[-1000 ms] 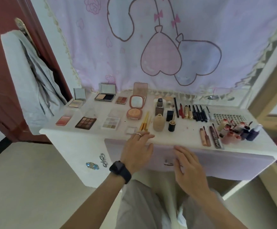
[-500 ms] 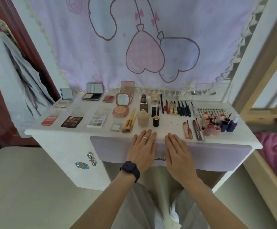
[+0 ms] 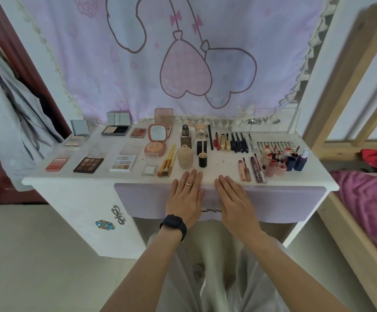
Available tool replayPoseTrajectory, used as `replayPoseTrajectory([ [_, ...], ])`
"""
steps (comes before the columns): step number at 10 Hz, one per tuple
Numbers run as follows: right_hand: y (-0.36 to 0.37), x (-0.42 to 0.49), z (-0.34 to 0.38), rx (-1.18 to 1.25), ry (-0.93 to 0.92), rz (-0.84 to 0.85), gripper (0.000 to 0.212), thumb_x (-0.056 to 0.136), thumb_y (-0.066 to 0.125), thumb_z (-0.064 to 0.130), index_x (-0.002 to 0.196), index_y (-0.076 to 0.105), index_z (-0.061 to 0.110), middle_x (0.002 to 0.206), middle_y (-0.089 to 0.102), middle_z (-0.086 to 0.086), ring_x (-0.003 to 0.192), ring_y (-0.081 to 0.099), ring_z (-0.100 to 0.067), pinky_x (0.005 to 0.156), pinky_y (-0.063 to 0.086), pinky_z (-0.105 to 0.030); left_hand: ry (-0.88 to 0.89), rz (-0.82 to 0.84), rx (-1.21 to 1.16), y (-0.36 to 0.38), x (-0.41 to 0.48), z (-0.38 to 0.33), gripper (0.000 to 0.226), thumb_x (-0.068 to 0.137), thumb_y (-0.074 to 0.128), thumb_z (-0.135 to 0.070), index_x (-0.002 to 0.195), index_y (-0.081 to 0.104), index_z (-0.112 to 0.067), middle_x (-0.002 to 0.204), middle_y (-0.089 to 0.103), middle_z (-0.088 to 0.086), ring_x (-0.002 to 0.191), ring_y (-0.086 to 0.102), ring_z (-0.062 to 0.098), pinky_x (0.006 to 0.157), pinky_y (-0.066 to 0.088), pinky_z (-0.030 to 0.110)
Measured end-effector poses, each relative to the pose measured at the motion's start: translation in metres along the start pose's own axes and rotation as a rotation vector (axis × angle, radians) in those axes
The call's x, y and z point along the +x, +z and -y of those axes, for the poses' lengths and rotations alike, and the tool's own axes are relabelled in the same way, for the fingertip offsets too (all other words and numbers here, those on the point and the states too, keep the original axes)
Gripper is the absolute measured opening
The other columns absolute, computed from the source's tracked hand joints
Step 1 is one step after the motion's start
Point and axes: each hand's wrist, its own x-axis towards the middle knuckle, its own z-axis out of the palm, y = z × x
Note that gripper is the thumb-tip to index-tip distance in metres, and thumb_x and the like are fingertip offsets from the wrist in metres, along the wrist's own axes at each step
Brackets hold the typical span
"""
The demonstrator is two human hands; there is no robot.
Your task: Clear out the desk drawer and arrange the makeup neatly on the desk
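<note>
Desk: white wooden desk below a lilac heart-print curtain. Makeup covers the top in rows running left to right.
Front row, far left: coral blush palette, brown eyeshadow palette and pale eyeshadow palette. All lie flat, well left of both hands.
Back row, left: silver mirrored compact and black mirrored compact, lids standing up.
Centre: pink round compact, lid raised. Yellow-handled brushes lie with bristles toward the front edge and handles angled back and right.
Just past the left fingertips: beige bottle and short black jar, both upright, near the fingers but apart from them.
Left hand: flat and holding nothing, fingers straight and close together. Tips are on the desk's front edge and the palm is over the lilac drawer front. Ring on one finger, black watch at the wrist.
Drawer: shut, its front tucked under the desktop lip. The metal handle shows between the hands.
Right hand: flat and holding nothing, fingers straight and together, tips at the desk edge. It lies beside the left hand, not touching it.
Back row, right: pencils and mascara tubes side by side, long axes front to back.
Right of the right fingers: two pink lip tubes and a dark lettered tube, lying front to back near the edge.
Far right: cluster of small bottles, upright, with a studded sheet behind.
</note>
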Motion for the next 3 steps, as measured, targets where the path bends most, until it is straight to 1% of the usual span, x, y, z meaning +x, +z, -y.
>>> replayPoseTrajectory([
  [1,-0.017,0.003,0.008,0.102,0.037,0.128,0.056,0.097,0.060,0.008,0.151,0.042,0.005,0.159,0.036,-0.009,0.150,0.031,-0.026,0.123,0.018,-0.037,-0.004,-0.006,0.000,-0.001,0.000,-0.001,0.056,0.105,0.009,-0.044,0.159,0.008,-0.029,0.167,0.010,-0.007,0.154,0.003,0.015,0.119,-0.012,0.033],
  [2,-0.046,0.017,0.010,0.372,0.164,0.277,0.051,0.103,0.052,0.023,0.153,0.041,0.023,0.162,0.032,0.006,0.151,0.023,-0.010,0.122,0.011,-0.023,0.012,-0.043,0.003,-0.001,-0.001,0.000,0.054,0.107,0.016,-0.042,0.159,0.013,-0.027,0.166,0.016,-0.006,0.154,0.008,0.017,0.119,-0.010,0.034],
  [3,-0.100,0.037,0.007,0.802,0.264,0.067,0.037,0.096,0.059,0.050,0.133,0.059,0.048,0.135,0.059,0.028,0.122,0.054,0.009,0.100,0.046,-0.014,0.004,-0.075,-0.032,0.003,-0.001,0.000,0.056,0.106,0.012,-0.043,0.159,0.017,-0.026,0.165,0.019,-0.006,0.153,0.012,0.017,0.121,-0.006,0.035],
])
